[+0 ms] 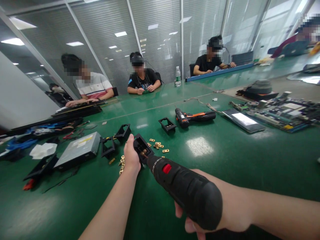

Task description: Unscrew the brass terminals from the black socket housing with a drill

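My left hand [131, 154] is closed around the side of a black plastic frame [140, 144], tilted above the green table. Brass-coloured metal shows inside that frame. My right hand [200, 203] grips a black cordless drill [185, 186] with a red switch on top. The drill's tip points into the frame, close to the brass parts; whether it touches a screw I cannot make out. Small brass plates [158, 145] lie just beyond the frame, and more brass pieces [121, 164] are partly behind my left hand. My right fingers are partly hidden by the drill.
More black frames [108, 147] stand nearby, beside a silver optical drive [78, 149]. A second drill [193, 116] lies farther back, left of a phone-like device [243, 120] and circuit boards [287, 111]. A water bottle [177, 76] stands near several seated people across the table [237, 160].
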Available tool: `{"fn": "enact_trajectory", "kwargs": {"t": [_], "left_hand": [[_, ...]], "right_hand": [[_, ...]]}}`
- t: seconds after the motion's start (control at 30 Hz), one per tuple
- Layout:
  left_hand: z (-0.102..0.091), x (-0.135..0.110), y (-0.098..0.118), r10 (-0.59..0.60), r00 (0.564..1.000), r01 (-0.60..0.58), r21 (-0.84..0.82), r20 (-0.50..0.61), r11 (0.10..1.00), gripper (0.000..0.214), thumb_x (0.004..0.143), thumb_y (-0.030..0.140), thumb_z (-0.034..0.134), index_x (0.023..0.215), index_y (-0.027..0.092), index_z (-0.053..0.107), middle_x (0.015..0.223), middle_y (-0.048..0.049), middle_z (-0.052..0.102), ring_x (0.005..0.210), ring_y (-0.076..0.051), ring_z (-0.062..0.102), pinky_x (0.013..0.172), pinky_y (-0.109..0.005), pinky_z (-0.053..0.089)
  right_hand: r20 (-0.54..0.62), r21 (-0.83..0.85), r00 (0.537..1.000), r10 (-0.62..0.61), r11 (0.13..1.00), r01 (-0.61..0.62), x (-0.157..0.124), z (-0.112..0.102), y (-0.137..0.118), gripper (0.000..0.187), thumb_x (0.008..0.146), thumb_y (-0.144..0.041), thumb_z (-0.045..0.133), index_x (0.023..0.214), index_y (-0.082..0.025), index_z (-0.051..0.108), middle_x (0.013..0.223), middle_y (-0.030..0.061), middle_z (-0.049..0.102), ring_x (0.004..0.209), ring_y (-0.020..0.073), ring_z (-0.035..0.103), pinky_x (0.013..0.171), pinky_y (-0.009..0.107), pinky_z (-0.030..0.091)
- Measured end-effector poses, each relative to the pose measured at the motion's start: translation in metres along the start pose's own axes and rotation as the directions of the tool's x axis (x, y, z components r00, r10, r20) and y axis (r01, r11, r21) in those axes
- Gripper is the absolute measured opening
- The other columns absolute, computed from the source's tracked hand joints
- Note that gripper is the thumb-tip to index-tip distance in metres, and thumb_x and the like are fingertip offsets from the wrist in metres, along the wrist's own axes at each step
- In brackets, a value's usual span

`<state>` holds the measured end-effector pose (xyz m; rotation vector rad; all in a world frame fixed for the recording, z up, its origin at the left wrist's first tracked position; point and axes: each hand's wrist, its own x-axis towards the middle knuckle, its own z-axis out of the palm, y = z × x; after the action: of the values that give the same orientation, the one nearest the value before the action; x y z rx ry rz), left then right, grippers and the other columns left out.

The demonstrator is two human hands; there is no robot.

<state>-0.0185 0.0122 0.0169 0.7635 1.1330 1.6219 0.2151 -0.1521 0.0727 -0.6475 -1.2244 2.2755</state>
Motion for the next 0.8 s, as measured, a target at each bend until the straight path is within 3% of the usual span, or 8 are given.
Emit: {"fn": "enact_trajectory", "kwargs": {"t": [0.07,0.23,0.33,0.4,0.47,0.6,0.7,0.8], "left_hand": [[0.0018,-0.0009,0.0011,-0.002,1.000,0.002,-0.003,-0.028,1.000,0.055,0.075,0.069,0.085,0.094,0.023,0.062,0.086,-0.0022,0.071,0.081,-0.023,0.072,0.076,-0.036,0.060],[0.0029,-0.0015,0.0016,-0.011,0.999,0.011,-0.004,-0.045,1.000,0.054,0.075,0.069,0.084,0.095,0.023,0.063,0.088,-0.0025,0.071,0.078,-0.022,0.072,0.077,-0.036,0.061],[0.0019,-0.0017,0.0014,-0.026,0.999,0.026,0.000,-0.040,1.000,0.055,0.076,0.069,0.084,0.096,0.023,0.063,0.087,-0.0024,0.071,0.076,-0.022,0.071,0.077,-0.037,0.062],[0.0018,-0.0020,0.0013,-0.026,0.999,0.026,-0.002,-0.037,1.000,0.055,0.075,0.069,0.084,0.096,0.023,0.062,0.087,-0.0021,0.070,0.075,-0.022,0.071,0.076,-0.037,0.061],[0.0019,-0.0023,0.0013,-0.022,0.999,0.022,-0.003,-0.032,1.000,0.056,0.075,0.070,0.084,0.095,0.023,0.062,0.086,-0.0019,0.070,0.074,-0.021,0.070,0.075,-0.037,0.061],[0.0021,-0.0022,0.0014,-0.029,0.999,0.029,-0.007,-0.024,1.000,0.057,0.074,0.070,0.085,0.095,0.023,0.061,0.087,-0.0025,0.071,0.074,-0.022,0.070,0.073,-0.037,0.061],[0.0018,-0.0017,0.0009,-0.034,0.999,0.034,-0.009,-0.028,0.999,0.057,0.075,0.070,0.085,0.097,0.023,0.061,0.088,-0.0029,0.071,0.075,-0.023,0.071,0.072,-0.038,0.060],[0.0015,-0.0015,0.0001,-0.021,0.999,0.021,-0.011,-0.032,1.000,0.059,0.074,0.071,0.085,0.097,0.023,0.061,0.087,-0.0022,0.070,0.075,-0.023,0.071,0.073,-0.038,0.060]], "right_hand": [[-0.003,-0.013,1.000,0.000,1.000,0.000,0.0008,-0.0004,0.0002,0.080,0.054,0.004,0.103,0.121,-0.015,0.064,0.086,-0.0007,0.075,0.062,0.0110,0.073,0.052,0.017,0.065],[-0.033,0.008,0.999,-0.024,1.000,0.025,0.0003,0.0011,-0.0005,0.087,0.055,0.001,0.105,0.128,-0.017,0.062,0.088,-0.0017,0.075,0.062,0.0104,0.072,0.052,0.017,0.064],[-0.009,-0.044,1.000,-0.011,0.999,0.011,-0.0004,0.0014,-0.0032,0.080,0.055,-0.002,0.105,0.120,-0.016,0.062,0.081,-0.0028,0.074,0.057,0.0087,0.069,0.052,0.016,0.063],[-0.031,-0.045,0.999,0.014,0.999,-0.015,-0.0009,0.0012,-0.0044,0.080,0.053,-0.003,0.107,0.118,-0.016,0.063,0.087,-0.0016,0.074,0.056,0.0081,0.070,0.052,0.017,0.064],[-0.056,-0.024,0.998,0.012,1.000,-0.013,-0.0015,0.0010,-0.0044,0.080,0.053,-0.004,0.106,0.119,-0.016,0.064,0.092,-0.0001,0.074,0.060,0.0091,0.072,0.053,0.017,0.064],[-0.044,-0.035,0.999,0.006,0.999,-0.008,-0.0031,0.0020,-0.0027,0.082,0.058,-0.003,0.104,0.127,-0.016,0.061,0.083,-0.0028,0.072,0.062,0.0106,0.072,0.053,0.017,0.064],[-0.069,-0.043,0.997,0.027,0.999,-0.030,-0.0045,0.0042,-0.0028,0.091,0.061,-0.002,0.102,0.138,-0.019,0.057,0.094,-0.0004,0.074,0.062,0.0093,0.073,0.053,0.016,0.063],[-0.077,-0.005,0.997,0.020,1.000,-0.020,-0.0052,0.0057,-0.0036,0.092,0.055,-0.006,0.107,0.133,-0.019,0.061,0.091,-0.0014,0.073,0.063,0.0099,0.072,0.053,0.016,0.063]]}}
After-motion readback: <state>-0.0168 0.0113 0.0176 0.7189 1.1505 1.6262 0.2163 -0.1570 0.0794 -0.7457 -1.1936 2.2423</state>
